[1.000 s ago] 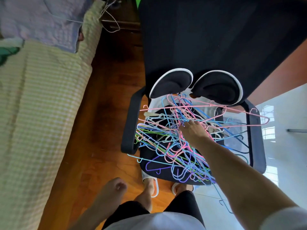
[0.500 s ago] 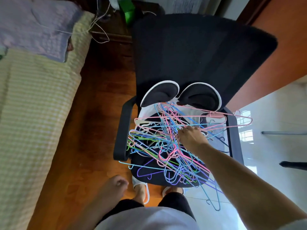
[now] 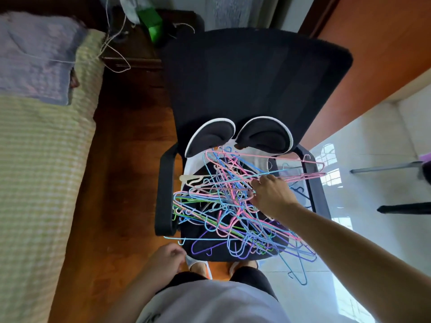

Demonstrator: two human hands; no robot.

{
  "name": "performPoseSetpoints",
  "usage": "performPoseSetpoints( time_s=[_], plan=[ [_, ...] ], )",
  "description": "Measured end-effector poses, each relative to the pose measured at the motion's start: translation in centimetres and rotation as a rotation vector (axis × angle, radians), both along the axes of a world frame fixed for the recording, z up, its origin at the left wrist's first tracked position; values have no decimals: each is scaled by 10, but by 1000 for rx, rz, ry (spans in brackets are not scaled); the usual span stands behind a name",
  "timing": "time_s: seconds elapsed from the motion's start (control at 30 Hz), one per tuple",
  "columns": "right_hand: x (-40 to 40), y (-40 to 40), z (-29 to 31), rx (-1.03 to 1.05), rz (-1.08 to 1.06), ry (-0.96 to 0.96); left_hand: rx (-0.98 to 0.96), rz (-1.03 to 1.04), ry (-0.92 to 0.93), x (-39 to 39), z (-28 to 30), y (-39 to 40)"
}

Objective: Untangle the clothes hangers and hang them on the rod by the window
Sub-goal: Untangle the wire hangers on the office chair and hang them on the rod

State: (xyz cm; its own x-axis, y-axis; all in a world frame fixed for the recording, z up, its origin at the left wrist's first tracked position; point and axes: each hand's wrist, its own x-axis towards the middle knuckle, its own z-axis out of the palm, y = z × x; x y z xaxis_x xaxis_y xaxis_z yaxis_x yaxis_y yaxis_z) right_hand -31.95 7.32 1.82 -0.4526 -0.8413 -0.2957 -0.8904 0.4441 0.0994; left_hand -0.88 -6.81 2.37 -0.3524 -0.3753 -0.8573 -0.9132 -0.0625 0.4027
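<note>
**Reaching Into the Knot**

Because the hangers [image 3: 224,206] lie heaped and interlocked on the seat of the chair [image 3: 256,85], the right hand [image 3: 271,194] goes in from above, fingers curled into the pink and blue wires (exactly which one it pinches I cannot tell). The left hand [image 3: 169,258] hangs loosely curled and holds nothing, likely waiting to steady the pile.

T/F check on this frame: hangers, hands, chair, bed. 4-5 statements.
1. The hangers lie tangled on the chair seat. True.
2. The right hand is in the hanger pile. True.
3. The left hand holds a hanger. False: it holds nothing, beside the seat's front edge.
4. The bed is right of the chair. False: it is left.
5. Some hangers overhang the seat edge. True.
</note>
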Motion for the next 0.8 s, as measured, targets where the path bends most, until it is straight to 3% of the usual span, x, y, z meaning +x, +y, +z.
performPoseSetpoints(
  time_s=[0.13, 0.27, 0.47, 0.8],
  plan=[
    [-2, 2, 13, -136, -79, -51, 44, 7, 35, -11, -13, -8],
    [-8, -3, 19, -284, -321, -150, 74, 8, 98, -34, 8, -15],
    [-4, -13, 17, -368, -454, -186, 69, 13, 90, -54, 15, -25],
    [-3, -28, 2, -272, -479, -238, 87, 83, 80, -42, 17, -32]
  ],
)
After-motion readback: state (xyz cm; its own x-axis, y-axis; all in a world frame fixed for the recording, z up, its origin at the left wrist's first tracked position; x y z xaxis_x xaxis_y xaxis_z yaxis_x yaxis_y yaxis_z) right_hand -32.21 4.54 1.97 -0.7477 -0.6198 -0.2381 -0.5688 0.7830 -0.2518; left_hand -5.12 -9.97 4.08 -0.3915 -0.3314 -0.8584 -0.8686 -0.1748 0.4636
